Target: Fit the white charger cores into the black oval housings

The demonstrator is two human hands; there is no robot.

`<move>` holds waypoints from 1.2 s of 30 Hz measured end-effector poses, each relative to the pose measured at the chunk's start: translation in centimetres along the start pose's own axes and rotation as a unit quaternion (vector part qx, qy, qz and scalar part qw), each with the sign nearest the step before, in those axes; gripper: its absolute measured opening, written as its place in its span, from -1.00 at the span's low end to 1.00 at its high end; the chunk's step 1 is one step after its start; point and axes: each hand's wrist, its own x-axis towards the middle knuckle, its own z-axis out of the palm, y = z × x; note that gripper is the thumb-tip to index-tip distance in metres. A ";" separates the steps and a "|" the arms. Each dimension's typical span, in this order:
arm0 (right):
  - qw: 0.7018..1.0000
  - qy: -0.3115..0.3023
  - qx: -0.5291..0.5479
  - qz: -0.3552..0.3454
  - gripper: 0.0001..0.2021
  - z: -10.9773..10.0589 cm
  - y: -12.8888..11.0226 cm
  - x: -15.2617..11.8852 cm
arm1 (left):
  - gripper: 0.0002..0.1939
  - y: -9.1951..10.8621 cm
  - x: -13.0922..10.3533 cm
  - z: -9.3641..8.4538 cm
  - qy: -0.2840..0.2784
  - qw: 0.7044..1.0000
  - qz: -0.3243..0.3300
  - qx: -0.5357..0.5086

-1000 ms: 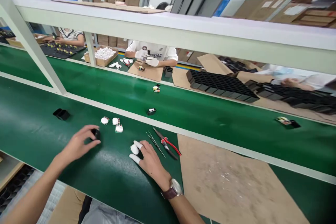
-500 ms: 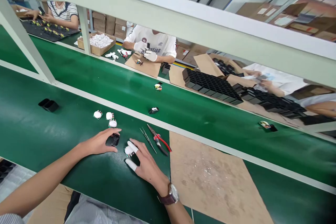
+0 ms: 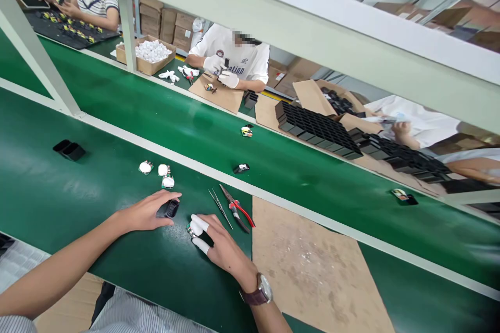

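My left hand (image 3: 146,212) is closed around a small black case (image 3: 172,208), thumb and fingers on its sides. To its right, my right hand (image 3: 219,242), with white covers on thumb and finger, pinches a small circuit board with a white top (image 3: 194,229). Beyond my left hand lie white-topped boards (image 3: 146,167), (image 3: 167,182) on the green table. Tweezers (image 3: 221,208) and red-handled pliers (image 3: 236,209) lie side by side beyond my right hand. Two black cases (image 3: 69,150) stand together at the left.
A brown board (image 3: 308,265) lies right of my right hand. Past a pale rail (image 3: 187,159), a green belt (image 3: 187,130) carries a black case (image 3: 241,168) and loose boards. Several people work on the far side, beside stacked black cases (image 3: 316,130). A metal post rises at the left.
My right thumb and finger have closed on the board, which has turned slightly. Parts on the belt have shifted right. My left hand has hardly moved; the view has tilted slightly.
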 end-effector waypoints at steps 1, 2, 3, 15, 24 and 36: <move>1.000 -0.004 0.003 0.006 -0.31 0.0 0.2 -0.1 | -0.21 0.0 0.0 0.0 0.000 1.000 0.000 -0.002; 1.000 -0.006 0.005 0.009 -0.31 0.0 0.5 -0.3 | -0.19 -0.1 -0.1 0.0 -0.001 1.000 0.001 -0.005; 1.000 -0.003 0.009 0.007 -0.34 0.2 0.7 -0.4 | -0.17 -0.1 -0.2 0.1 -0.002 1.000 0.003 -0.007; 0.993 0.107 -0.050 0.005 -0.49 2.0 0.9 -0.4 | -0.24 -0.3 -0.1 0.8 0.064 0.995 0.019 0.073; 0.976 0.215 -0.007 0.012 -0.51 2.4 -1.0 0.0 | -0.29 0.3 0.0 -0.5 -0.054 0.998 0.030 0.000; 0.974 0.210 -0.080 -0.035 -0.32 2.3 -4.6 1.8 | -0.48 0.3 0.5 1.3 0.049 0.986 0.149 0.050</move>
